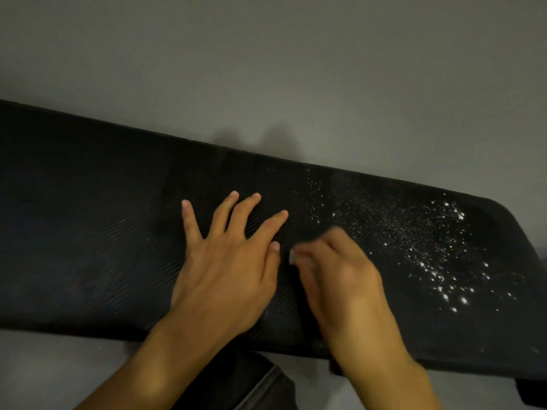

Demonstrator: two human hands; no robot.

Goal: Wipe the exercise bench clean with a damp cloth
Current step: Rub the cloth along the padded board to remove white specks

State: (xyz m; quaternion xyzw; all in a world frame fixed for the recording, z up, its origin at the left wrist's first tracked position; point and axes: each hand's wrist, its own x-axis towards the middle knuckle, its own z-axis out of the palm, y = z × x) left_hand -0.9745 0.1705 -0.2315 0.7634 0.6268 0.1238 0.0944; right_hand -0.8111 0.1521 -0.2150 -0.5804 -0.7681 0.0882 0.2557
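Head view: black ribbed exercise bench (88,232) runs across frame, sloping down to the right, on a grey floor (266,69). Left hand (225,261) lies flat on the pad near its middle, palm down, fingers spread wide, holding nothing. It reads as a brace to steady the pad and take body weight while the other hand works. Right hand (334,270) sits just beside it, thumbs nearly touching, knuckles up, fingers curled down onto the pad. It is blurred, so I cannot tell whether it is clenched on something or just pressing. Damp cloth is not plainly visible: a dark patch (310,233) at the right fingertips could be a dark cloth bunched under them, but it blends with the pad. White specks (429,247) scatter over the right end of the bench, dense toward the near right corner and thin near the right hand; the pad left of the hands looks free of them. Judgement: wipe is mid-job, with the right hand at the edge of the dirty zone so a stroke can go rightward into the specks. Risk: pushing specks off the end or into the ribs rather than lifting them. Dark trouser leg (251,386) shows below the near edge, so the person is close against the bench.
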